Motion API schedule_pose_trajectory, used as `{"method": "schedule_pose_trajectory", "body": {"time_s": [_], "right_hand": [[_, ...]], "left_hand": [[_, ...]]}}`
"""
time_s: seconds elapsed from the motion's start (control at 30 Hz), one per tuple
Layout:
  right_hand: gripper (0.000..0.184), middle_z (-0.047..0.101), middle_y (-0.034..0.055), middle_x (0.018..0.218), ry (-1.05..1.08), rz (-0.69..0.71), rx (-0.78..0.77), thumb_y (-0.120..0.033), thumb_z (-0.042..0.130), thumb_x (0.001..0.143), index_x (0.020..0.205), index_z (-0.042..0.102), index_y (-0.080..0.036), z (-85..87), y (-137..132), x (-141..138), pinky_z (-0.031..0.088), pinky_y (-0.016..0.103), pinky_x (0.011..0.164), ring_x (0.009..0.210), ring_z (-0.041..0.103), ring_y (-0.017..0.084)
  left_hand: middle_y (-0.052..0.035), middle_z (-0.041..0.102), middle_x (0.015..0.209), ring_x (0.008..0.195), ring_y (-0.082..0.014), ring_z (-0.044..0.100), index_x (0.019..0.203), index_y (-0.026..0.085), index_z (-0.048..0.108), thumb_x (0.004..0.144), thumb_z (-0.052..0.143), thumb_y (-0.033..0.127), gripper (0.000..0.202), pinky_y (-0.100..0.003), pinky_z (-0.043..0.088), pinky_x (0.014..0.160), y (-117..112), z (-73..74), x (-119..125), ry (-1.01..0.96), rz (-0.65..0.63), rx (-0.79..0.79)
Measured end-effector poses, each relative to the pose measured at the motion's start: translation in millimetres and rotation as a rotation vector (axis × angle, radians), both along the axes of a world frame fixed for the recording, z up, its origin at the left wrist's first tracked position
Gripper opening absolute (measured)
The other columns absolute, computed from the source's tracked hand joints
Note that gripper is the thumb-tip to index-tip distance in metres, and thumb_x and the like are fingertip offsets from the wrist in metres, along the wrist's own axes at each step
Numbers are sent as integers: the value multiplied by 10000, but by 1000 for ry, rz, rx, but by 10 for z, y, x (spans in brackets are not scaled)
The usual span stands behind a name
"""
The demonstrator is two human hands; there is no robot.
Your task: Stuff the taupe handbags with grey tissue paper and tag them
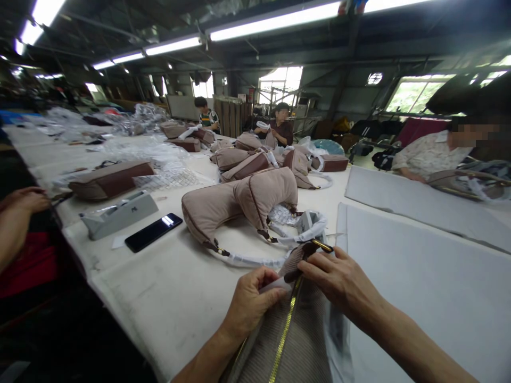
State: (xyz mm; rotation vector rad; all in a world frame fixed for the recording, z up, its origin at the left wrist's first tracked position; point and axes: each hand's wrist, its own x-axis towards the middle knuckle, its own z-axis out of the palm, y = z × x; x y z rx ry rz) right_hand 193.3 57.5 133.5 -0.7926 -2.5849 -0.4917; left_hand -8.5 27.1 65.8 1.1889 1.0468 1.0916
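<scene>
A taupe ribbed handbag (307,335) with a gold zipper (284,340) lies in front of me, partly cut off by the lower edge. My left hand (253,298) is closed, pinching a whitish translucent strip (275,285) between thumb and fingers at the bag's left side. Closed on the far end of the bag, my right hand (339,274) grips close to a dark brown tab (293,275). A gold-coloured metal ring (321,245) shows just beyond its fingers. Just past both hands rest two finished taupe handbags (207,210) with white-wrapped handles (255,261).
A black phone (154,232) and a grey tape dispenser (120,213) sit on the white table (159,314) at left. Grey-white boards (431,287) cover the right side. More handbags (247,166) are piled beyond. Co-workers sit around the table; one person's hand (30,201) shows at far left.
</scene>
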Motion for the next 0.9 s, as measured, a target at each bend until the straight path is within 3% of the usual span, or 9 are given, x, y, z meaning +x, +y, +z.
{"method": "schedule_pose_trajectory", "body": {"time_s": [0.5,0.9], "right_hand": [[222,617,19,781,56,-13,-61,-183,383,962,971,605,-173,-2,11,-2,298,317,636,663,537,138],[258,608,11,741,62,-6,-36,-191,359,968,939,615,-177,14,9,-1,295,318,638,627,513,141]], "left_hand": [[30,565,645,561,-85,460,782,135,608,700,723,317,231,-191,364,534,10,-16,-51,-16,-3,-11],[37,571,581,480,-72,483,775,128,607,693,729,352,269,-181,384,475,39,-42,-23,-81,11,-60]]}}
